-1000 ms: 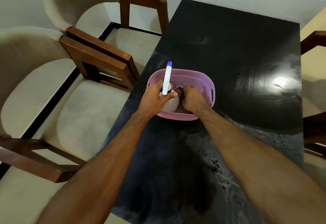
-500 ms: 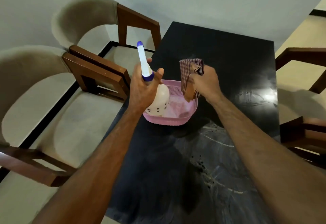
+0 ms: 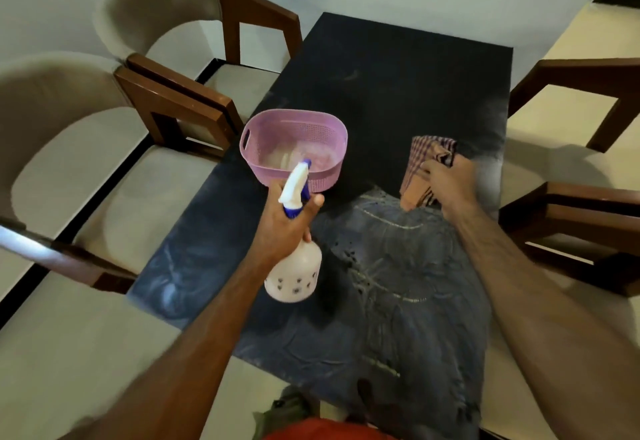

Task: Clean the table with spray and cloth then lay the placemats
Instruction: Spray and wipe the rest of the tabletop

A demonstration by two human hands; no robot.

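The left hand point(image 3: 284, 221) grips the light, rigid spray bottle point(image 3: 294, 273) by its neck, the sensible hold, above the dark surface point(image 3: 398, 100), while the right hand point(image 3: 450, 186) pinches the soft, limp checked cloth point(image 3: 426, 165) bunched above it.

Both arms outstretched, left hand point(image 3: 284, 221) and right hand point(image 3: 450, 183) gripping

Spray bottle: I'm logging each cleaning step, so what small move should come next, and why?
Probably squeeze the trigger. The left hand grips the spray bottle above the dark table, nozzle pointing toward the far end. The right hand holds the checked cloth ready to wipe.
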